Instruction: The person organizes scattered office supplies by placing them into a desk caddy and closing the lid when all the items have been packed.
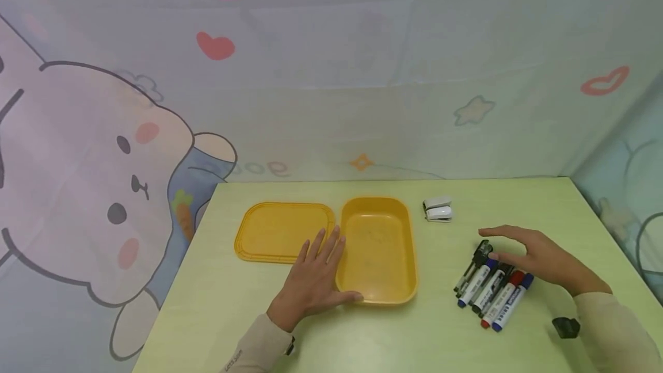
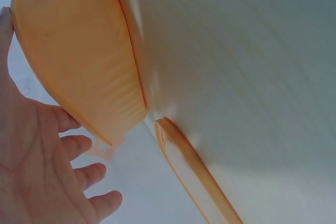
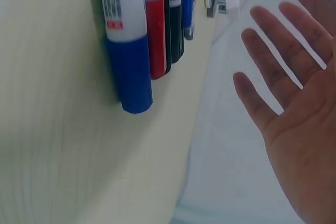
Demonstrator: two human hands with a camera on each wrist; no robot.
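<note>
My left hand (image 1: 313, 288), fingers spread and straight, rests on the left rim of a yellow plastic container (image 1: 376, 255). The left wrist view shows its palm beside the container's outer wall (image 2: 79, 51). On the right, my right hand (image 1: 546, 259) hovers over the cap ends of several whiteboard markers, fingers extended and holding nothing. A blue-capped marker (image 1: 511, 304) lies rightmost, beside a red-capped marker (image 1: 502, 299). Farther left are a black marker (image 1: 488, 290) and another blue marker (image 1: 473, 286). Black pens (image 1: 463, 278) lie at the left of the row, partly hidden.
A flat yellow lid (image 1: 285, 230) lies left of the container, close to its rim. Two small white staplers (image 1: 438, 210) sit toward the back, right of the container. A printed cloth (image 1: 331, 85) hangs behind the table's back edge.
</note>
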